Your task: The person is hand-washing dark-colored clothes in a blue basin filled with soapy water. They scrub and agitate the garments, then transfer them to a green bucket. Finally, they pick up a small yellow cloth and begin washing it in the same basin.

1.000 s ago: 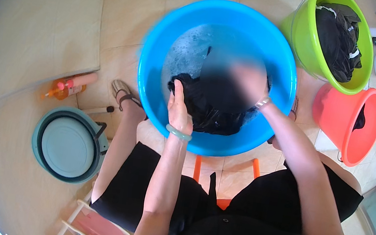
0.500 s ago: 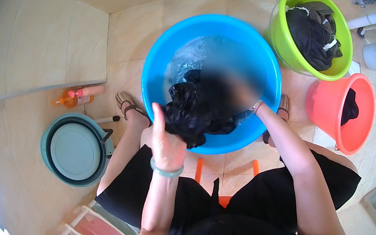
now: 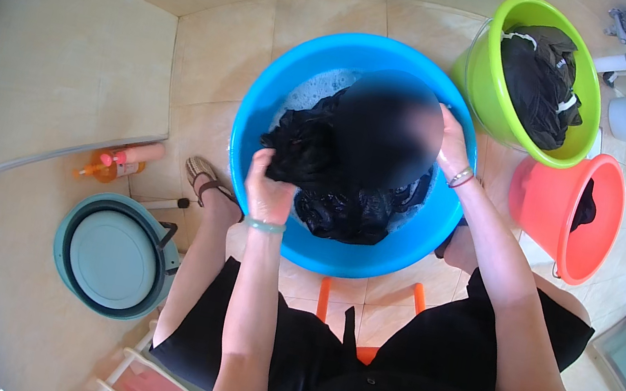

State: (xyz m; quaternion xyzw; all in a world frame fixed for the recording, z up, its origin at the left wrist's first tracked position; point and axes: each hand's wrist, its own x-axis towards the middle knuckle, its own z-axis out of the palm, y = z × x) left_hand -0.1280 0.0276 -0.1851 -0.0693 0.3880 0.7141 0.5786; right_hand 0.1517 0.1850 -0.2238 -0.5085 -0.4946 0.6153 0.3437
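Wet black clothing (image 3: 352, 210) lies bunched in a round blue basin (image 3: 335, 264) of sudsy water. At the basin's left side my left hand (image 3: 267, 195) is closed round a raised bunch of this garment, thumb on the near side and fingers mostly hidden by the cloth. My right hand (image 3: 454, 145) is at the basin's right inner side, beside the black cloth. Its thumb shows, but a dark round blur covers its fingers and the middle of the cloth, so its grip cannot be made out.
A lime-green bucket (image 3: 475, 65) with dark clothes stands at the far right, and a pink bucket (image 3: 536, 196) holding a black cloth is nearer. Left are bottles (image 3: 119, 167) and a grey-green collapsible basin (image 3: 112, 257). Orange stool legs (image 3: 324, 297) show below the blue basin.
My left hand has gone from flat and upright to gripping the cloth, farther forward. My right hand has moved up and right toward the basin's wall. The whole view has shifted slightly.
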